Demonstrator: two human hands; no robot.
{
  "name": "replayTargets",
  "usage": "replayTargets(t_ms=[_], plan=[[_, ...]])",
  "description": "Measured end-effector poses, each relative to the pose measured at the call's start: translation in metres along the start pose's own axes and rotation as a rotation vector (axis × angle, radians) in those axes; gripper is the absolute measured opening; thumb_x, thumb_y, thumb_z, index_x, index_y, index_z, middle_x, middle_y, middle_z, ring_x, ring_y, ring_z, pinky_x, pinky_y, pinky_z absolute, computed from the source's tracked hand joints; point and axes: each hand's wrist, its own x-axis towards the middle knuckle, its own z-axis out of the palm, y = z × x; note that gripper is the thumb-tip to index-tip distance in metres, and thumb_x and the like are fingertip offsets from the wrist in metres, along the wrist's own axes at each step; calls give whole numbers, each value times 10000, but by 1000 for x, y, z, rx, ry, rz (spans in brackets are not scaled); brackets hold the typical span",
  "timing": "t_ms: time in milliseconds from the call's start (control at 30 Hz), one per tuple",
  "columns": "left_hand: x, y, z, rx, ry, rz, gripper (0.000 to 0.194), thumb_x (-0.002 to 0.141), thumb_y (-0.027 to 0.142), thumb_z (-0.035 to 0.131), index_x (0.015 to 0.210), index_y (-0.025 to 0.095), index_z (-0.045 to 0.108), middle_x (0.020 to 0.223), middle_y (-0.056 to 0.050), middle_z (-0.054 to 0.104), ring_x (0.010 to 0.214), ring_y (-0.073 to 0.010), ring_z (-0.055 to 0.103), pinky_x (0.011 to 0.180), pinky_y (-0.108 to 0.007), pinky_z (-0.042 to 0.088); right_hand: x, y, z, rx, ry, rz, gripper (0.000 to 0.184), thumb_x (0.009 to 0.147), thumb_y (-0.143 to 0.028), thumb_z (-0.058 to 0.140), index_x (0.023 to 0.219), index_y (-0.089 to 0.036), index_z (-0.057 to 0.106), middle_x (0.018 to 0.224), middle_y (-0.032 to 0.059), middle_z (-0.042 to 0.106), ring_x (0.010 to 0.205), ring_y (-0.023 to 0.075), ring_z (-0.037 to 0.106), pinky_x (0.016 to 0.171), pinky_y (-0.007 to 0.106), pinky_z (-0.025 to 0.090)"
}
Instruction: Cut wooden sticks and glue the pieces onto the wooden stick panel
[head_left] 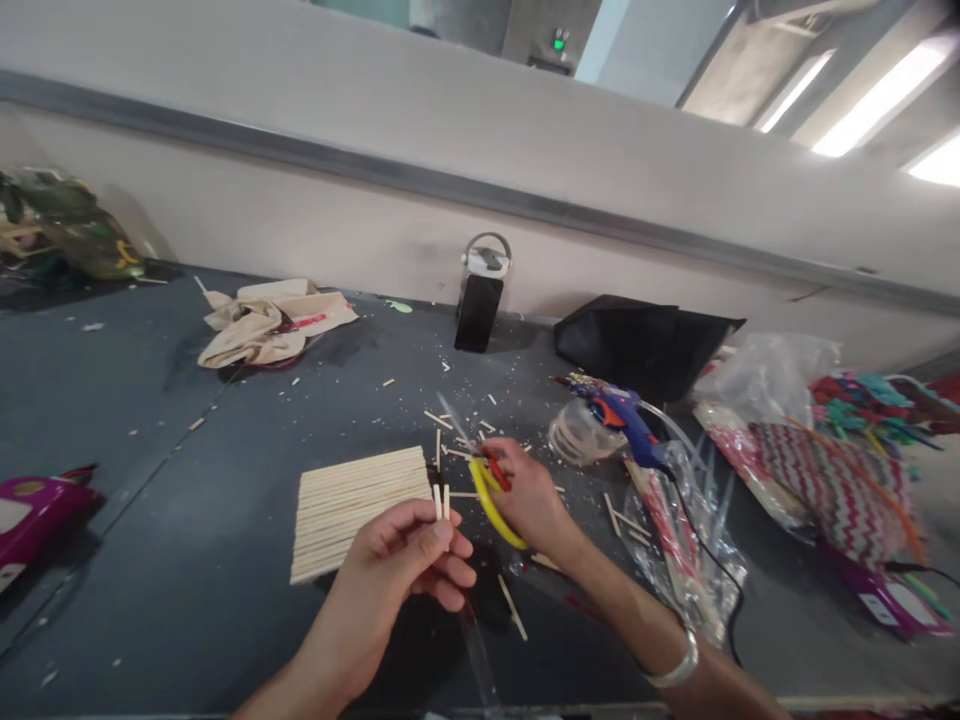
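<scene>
My left forearm comes up from the bottom edge, palm turned inward, thumb and fingers pinching two short sticks [447, 500] upright; the left hand [409, 555] sits in front of the lower right corner of a row of sticks [360, 508] laid side by side. My right arm reaches in from the lower right, wearing a pale bracelet [679, 660]. The right hand [525, 490] bends its fingers over a yellow-handled tool [486, 500]; I can't tell whether they are closed on it.

At the far left lies a purple device [37, 520], then a crumpled beige cloth [262, 325] further back. Beyond my hands, a black phone [478, 313] stands upright. Loose stick scraps [513, 605] crowd around my right hand. To its right, a blue glue gun [634, 425], a black pouch [645, 345] behind it, clear plastic packaging [697, 530], and a zigzag-patterned pouch [832, 480].
</scene>
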Motion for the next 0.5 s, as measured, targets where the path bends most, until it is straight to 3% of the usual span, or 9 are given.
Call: replayTargets(t_ms=[100, 233, 500], plan=[[3, -1, 3, -10, 21, -22, 235, 767, 327, 715, 865, 122, 657, 808, -97, 696, 662, -174, 659, 532, -243, 533, -13, -13, -12, 232, -62, 71, 203, 868, -313, 502, 1034, -204, 457, 642, -42, 634, 363, 99, 510, 335, 190, 375], [10, -2, 13, 1, -26, -66, 229, 764, 320, 722, 848, 122, 643, 813, -97, 700, 654, -174, 667, 512, -240, 538, -34, -33, -24, 698, -61, 190, 243, 834, -401, 604, 874, -207, 464, 621, -47, 620, 315, 55, 449, 299, 157, 342], [21, -5, 25, 47, -138, -116, 211, 768, 312, 725, 790, 109, 673, 782, -79, 687, 648, -146, 672, 508, -190, 530, -43, -30, -28, 743, -14, 185, 395, 727, -251, 706, 1059, -239, 493, 739, -65, 605, 361, 34, 456, 316, 138, 365]])
